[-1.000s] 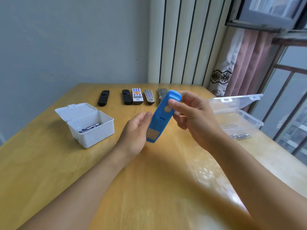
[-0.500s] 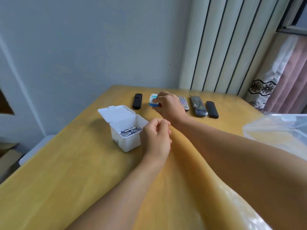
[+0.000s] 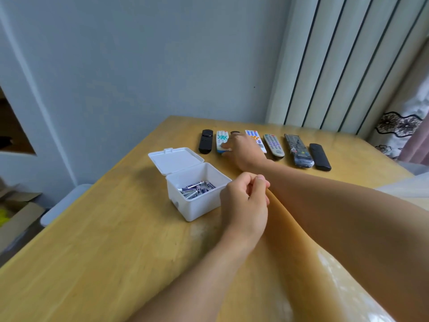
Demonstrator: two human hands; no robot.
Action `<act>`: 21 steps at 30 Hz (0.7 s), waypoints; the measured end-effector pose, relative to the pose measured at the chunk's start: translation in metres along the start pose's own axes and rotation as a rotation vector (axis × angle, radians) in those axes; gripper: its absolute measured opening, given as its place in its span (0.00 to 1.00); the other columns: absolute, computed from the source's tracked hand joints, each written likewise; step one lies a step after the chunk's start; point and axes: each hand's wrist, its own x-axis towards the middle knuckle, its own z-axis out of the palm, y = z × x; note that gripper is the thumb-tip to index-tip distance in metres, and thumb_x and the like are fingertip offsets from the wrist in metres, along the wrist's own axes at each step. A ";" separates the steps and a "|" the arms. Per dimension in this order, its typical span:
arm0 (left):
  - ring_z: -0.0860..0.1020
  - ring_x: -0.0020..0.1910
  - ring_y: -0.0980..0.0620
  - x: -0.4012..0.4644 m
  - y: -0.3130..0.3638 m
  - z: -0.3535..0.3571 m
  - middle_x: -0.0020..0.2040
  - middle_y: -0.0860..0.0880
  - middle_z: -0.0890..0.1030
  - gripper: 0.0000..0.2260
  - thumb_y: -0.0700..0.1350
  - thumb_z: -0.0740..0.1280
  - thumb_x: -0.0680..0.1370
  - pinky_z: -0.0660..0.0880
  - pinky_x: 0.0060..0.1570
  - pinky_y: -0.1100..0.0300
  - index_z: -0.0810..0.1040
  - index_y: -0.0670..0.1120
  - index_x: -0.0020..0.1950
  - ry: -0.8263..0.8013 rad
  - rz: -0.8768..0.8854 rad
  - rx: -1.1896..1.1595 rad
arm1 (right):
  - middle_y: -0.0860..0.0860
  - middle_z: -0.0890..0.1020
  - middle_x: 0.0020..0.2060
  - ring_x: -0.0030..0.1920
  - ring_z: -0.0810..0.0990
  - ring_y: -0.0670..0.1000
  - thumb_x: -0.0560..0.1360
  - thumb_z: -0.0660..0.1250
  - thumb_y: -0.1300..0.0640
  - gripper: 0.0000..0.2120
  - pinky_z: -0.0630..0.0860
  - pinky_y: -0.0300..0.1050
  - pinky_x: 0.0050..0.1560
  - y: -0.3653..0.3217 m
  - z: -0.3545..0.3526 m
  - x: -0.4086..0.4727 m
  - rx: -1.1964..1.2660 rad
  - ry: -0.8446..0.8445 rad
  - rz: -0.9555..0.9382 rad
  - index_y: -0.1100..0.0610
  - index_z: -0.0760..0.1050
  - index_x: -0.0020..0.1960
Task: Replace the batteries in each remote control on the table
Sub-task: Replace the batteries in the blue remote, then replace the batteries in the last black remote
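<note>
Left hand [image 3: 243, 205] hovers beside the white box [image 3: 197, 194], fingers curled together, holding nothing. Batteries [image 3: 197, 188] inside; label print unreadable. Right hand [image 3: 243, 149] reaches far, fingers gripping the blue-edged white remote [image 3: 221, 141] in the row of remotes [image 3: 274, 145] on the table [image 3: 92, 240].

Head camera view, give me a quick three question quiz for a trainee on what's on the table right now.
1. True or false: the white box lid is open.
2. Which remote does the right hand touch? A black remote, B blue-edged white remote, C grey remote
3. Fill in: the white box holds ____.

Key: 1 true. 2 B. 3 batteries.
</note>
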 end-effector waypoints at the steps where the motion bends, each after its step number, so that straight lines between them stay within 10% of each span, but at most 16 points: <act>1: 0.73 0.27 0.56 0.000 0.000 0.000 0.25 0.57 0.76 0.13 0.47 0.63 0.83 0.70 0.33 0.58 0.80 0.50 0.39 -0.003 0.001 -0.001 | 0.55 0.80 0.62 0.63 0.75 0.56 0.78 0.70 0.50 0.18 0.72 0.50 0.61 0.000 0.001 -0.002 -0.011 0.006 0.003 0.54 0.80 0.66; 7: 0.73 0.28 0.56 -0.002 0.001 0.000 0.26 0.57 0.75 0.13 0.47 0.63 0.83 0.70 0.32 0.61 0.80 0.51 0.40 -0.023 0.002 0.000 | 0.54 0.77 0.67 0.63 0.77 0.58 0.80 0.64 0.57 0.20 0.79 0.52 0.56 -0.007 -0.002 -0.008 -0.118 -0.011 0.030 0.50 0.74 0.72; 15: 0.73 0.28 0.55 -0.002 0.001 0.001 0.26 0.56 0.76 0.12 0.47 0.63 0.82 0.71 0.35 0.58 0.81 0.48 0.41 -0.028 0.010 -0.009 | 0.57 0.81 0.46 0.43 0.78 0.56 0.77 0.65 0.65 0.06 0.74 0.48 0.38 -0.011 -0.010 -0.010 -0.115 0.018 0.114 0.58 0.77 0.42; 21: 0.74 0.29 0.54 -0.002 0.001 0.001 0.26 0.56 0.76 0.12 0.47 0.63 0.82 0.72 0.36 0.57 0.81 0.49 0.41 -0.027 0.012 0.002 | 0.59 0.79 0.48 0.44 0.77 0.55 0.78 0.65 0.66 0.02 0.71 0.45 0.41 -0.010 -0.013 -0.008 -0.101 -0.028 0.134 0.61 0.77 0.48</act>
